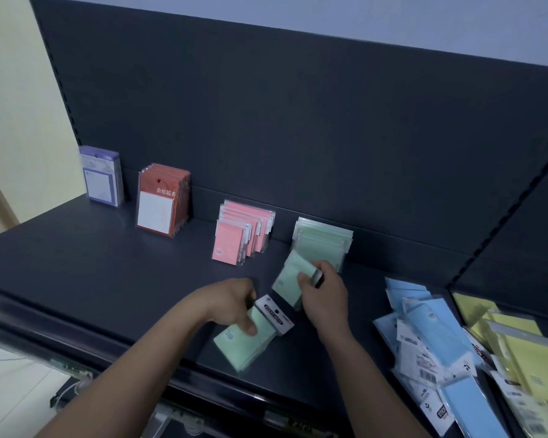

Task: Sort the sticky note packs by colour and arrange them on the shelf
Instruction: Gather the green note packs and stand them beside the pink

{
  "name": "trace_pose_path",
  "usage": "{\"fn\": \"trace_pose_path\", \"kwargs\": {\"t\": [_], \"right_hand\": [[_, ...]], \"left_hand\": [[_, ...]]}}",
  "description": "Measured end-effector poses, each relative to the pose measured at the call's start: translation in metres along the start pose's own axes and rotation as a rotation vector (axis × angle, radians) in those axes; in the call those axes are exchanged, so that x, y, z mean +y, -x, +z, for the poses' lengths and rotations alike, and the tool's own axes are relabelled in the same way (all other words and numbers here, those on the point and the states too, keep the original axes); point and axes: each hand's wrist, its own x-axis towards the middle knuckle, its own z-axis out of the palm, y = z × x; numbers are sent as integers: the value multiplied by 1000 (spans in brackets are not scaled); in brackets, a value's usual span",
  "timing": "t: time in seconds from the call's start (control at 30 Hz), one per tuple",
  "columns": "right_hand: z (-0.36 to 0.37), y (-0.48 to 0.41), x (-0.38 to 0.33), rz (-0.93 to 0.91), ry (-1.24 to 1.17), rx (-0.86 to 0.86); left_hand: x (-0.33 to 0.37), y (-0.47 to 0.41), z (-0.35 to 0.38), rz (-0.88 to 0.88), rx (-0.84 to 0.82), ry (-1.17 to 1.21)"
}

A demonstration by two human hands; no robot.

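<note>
Sticky note packs are partly sorted along the far edge of the dark shelf point(108, 263), each colour propped upright against the back panel point(298, 121) so the fronts face out: a purple row point(101, 177) at far left, then an orange-red row point(162, 200), a pink row point(241, 237) and a green row point(325, 240) towards the right. The right hand point(321, 295) is closed around one green pack point(290, 279), tilted just in front of the green row, probably on its way to join it. The left hand point(234, 303) pinches a second green pack point(247, 338) low over the near part of the shelf, thumb across its face, seemingly kept ready as the next one for the same row. To the near right lies a loose heap of blue packs point(431, 339), and beyond it, further right, yellow packs point(516, 346), overlapping untidily; these colours have no row yet, so a good part of the sorting appears to remain.
</note>
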Motion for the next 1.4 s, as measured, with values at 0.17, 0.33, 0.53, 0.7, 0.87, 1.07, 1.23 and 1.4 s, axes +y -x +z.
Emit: {"fn": "trace_pose_path", "kwargs": {"t": [0.17,0.33,0.53,0.7,0.87,1.07,1.23,1.4], "right_hand": [[-7,4,0,-2,-252,93],[-9,6,1,-70,-282,-111],[-11,9,19,-85,-132,-82],[-18,9,23,-303,160,40],[-25,8,29,-433,355,-31],[-32,3,30,-273,396,-60],[-35,-3,32,-206,279,-198],[-37,-3,30,-221,167,-197]], "left_hand": [[-8,-4,1,-15,92,485],[0,-16,7,51,350,727],[24,-19,26,195,253,1086],[34,-28,40,291,355,1023],[34,-36,44,334,311,975],[21,-39,39,391,290,735],[19,-39,32,478,286,594],[23,-44,23,558,390,300]]}}
